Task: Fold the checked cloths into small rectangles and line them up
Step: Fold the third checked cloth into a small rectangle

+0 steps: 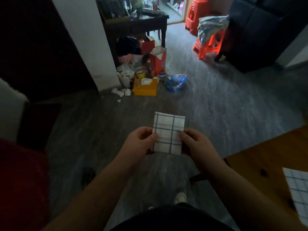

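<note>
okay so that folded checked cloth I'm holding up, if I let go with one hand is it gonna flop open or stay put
The folded checked cloth stands up above both hands without drooping, so the layers probably give it some stiffness. It looks thin and light, so it likely weighs little. Only the left hand and right hand pinch its side edges; released on one side, it may sag or partly unfold.

No readable text, label, brand, number or sign anywhere; print on the red carton [158, 61] and on the blue bag [176, 82] among the floor clutter too blurred and too small to make out
</note>
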